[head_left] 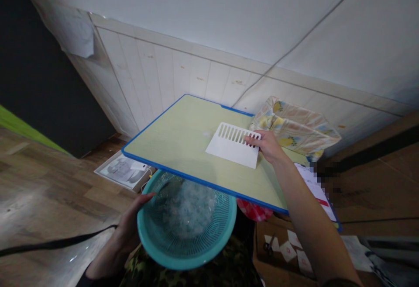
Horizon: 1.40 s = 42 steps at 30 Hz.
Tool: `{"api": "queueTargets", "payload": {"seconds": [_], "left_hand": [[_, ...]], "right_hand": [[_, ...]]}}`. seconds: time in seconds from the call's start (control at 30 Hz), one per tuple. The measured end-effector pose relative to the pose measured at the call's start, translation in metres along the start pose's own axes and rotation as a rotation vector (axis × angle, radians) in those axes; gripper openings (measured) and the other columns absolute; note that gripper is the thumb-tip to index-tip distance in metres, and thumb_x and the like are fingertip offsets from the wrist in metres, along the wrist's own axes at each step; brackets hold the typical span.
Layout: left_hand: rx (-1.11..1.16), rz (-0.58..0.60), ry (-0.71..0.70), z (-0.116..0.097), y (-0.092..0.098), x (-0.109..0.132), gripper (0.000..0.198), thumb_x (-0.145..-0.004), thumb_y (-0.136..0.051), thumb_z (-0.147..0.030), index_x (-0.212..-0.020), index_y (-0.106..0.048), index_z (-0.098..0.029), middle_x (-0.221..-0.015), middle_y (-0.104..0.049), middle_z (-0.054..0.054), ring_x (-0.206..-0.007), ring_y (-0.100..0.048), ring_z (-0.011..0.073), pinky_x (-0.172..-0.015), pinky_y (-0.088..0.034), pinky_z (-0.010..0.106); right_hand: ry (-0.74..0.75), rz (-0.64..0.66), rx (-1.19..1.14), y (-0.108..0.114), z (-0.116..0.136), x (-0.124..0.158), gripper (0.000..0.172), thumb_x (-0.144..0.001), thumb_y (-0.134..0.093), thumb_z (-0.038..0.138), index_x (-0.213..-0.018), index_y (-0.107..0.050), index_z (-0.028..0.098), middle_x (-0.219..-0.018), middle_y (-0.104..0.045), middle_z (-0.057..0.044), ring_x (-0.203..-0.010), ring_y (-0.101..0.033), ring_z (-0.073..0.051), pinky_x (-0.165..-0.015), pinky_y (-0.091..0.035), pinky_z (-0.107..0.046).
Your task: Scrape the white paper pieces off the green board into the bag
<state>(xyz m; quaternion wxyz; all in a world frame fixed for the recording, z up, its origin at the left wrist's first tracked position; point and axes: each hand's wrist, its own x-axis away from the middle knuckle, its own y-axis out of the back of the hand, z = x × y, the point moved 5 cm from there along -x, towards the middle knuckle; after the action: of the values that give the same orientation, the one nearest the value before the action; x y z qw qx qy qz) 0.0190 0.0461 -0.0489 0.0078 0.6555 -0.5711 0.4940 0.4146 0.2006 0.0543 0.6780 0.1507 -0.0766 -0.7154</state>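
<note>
My left hand [131,217] is closed on the left rim of a teal plastic colander [225,230], thumb over the edge. Inside it lies a heap of whitish, see-through bits [193,208], too blurred to name. The colander sits at my lap, partly under the front edge of a pale green board with a blue rim [170,134]. Over that board, my right hand [266,145] grips the right end of a white scraper [232,151] with a row of slots. Its straight lower edge is at or just above the board; contact cannot be told.
A patterned cloth-covered box [294,125] stands at the board's back right, beside a printed sheet [316,191]. Red checked cloth [255,210] shows below the board. Scissors [269,245] and paper cards [288,251] lie lower right. A white tray [131,186] rests on the floor.
</note>
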Motion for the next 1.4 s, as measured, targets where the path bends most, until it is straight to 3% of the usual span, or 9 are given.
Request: {"api": "queueTargets", "payload": {"seconds": [0.17, 0.37, 0.47, 0.73, 0.9, 1.23, 1.4], "left_hand": [[-0.018, -0.003, -0.019, 0.0, 0.001, -0.001, 0.045, -0.081, -0.064, -0.013, -0.126, -0.067, -0.013, -0.075, -0.083, 0.012, -0.066, -0.078, 0.0343, -0.068, -0.065, 0.043], [-0.008, 0.003, 0.016, 0.0, -0.001, 0.001, 0.044, -0.079, -0.064, -0.013, -0.123, -0.069, -0.015, -0.075, -0.083, 0.01, -0.071, -0.079, 0.0356, -0.072, -0.064, 0.045], [-0.02, 0.005, 0.014, 0.001, 0.0, 0.0, 0.044, -0.079, -0.065, -0.014, -0.123, -0.07, -0.016, -0.075, -0.083, 0.01, -0.071, -0.079, 0.035, -0.073, -0.063, 0.044], [0.029, 0.023, 0.025, 0.007, 0.003, -0.004, 0.045, -0.078, -0.066, -0.014, -0.123, -0.07, -0.015, -0.076, -0.083, 0.011, -0.077, -0.078, 0.0364, -0.076, -0.063, 0.045], [0.027, 0.062, 0.012, 0.007, 0.001, -0.004, 0.042, -0.079, -0.065, -0.013, -0.121, -0.071, -0.012, -0.08, -0.083, 0.013, -0.082, -0.078, 0.0365, -0.079, -0.062, 0.045], [-0.019, 0.028, -0.009, 0.007, 0.002, -0.006, 0.036, -0.08, -0.065, -0.014, -0.115, -0.073, -0.01, -0.073, -0.083, 0.013, -0.067, -0.078, 0.0331, -0.073, -0.062, 0.043], [0.003, 0.034, -0.017, 0.005, 0.003, -0.005, 0.038, -0.079, -0.066, -0.015, -0.116, -0.073, -0.013, -0.076, -0.083, 0.012, -0.075, -0.078, 0.0353, -0.077, -0.062, 0.044]], "right_hand": [[-0.051, 0.126, -0.042, -0.012, 0.004, 0.006, 0.041, -0.059, -0.085, 0.051, -0.068, -0.068, 0.015, -0.063, -0.069, -0.003, -0.054, -0.058, -0.016, -0.054, -0.043, -0.028], [-0.06, 0.037, -0.09, 0.004, 0.006, 0.004, 0.04, -0.056, -0.088, 0.048, -0.07, -0.069, 0.015, -0.065, -0.07, -0.003, -0.054, -0.06, -0.016, -0.055, -0.045, -0.029], [-0.057, 0.118, -0.03, 0.0, 0.007, 0.005, 0.038, -0.058, -0.086, 0.048, -0.066, -0.069, 0.015, -0.061, -0.068, -0.003, -0.053, -0.058, -0.015, -0.052, -0.042, -0.027], [-0.071, 0.349, 0.006, -0.036, 0.018, 0.019, 0.036, -0.059, -0.086, 0.045, -0.074, -0.074, 0.015, -0.064, -0.07, -0.003, -0.054, -0.059, -0.015, -0.051, -0.043, -0.026], [-0.078, 0.444, 0.037, -0.039, 0.018, 0.023, 0.034, -0.057, -0.087, 0.041, -0.075, -0.075, 0.015, -0.063, -0.069, -0.001, -0.054, -0.057, -0.013, -0.051, -0.042, -0.024], [-0.128, 0.272, -0.087, -0.013, 0.012, 0.015, 0.035, -0.056, -0.089, 0.039, -0.075, -0.074, 0.013, -0.066, -0.071, -0.005, -0.054, -0.061, -0.016, -0.05, -0.045, -0.026], [-0.069, 0.044, -0.207, -0.01, 0.007, 0.007, 0.036, -0.056, -0.09, 0.041, -0.075, -0.071, 0.016, -0.067, -0.071, -0.003, -0.057, -0.062, -0.015, -0.055, -0.048, -0.027]]}}
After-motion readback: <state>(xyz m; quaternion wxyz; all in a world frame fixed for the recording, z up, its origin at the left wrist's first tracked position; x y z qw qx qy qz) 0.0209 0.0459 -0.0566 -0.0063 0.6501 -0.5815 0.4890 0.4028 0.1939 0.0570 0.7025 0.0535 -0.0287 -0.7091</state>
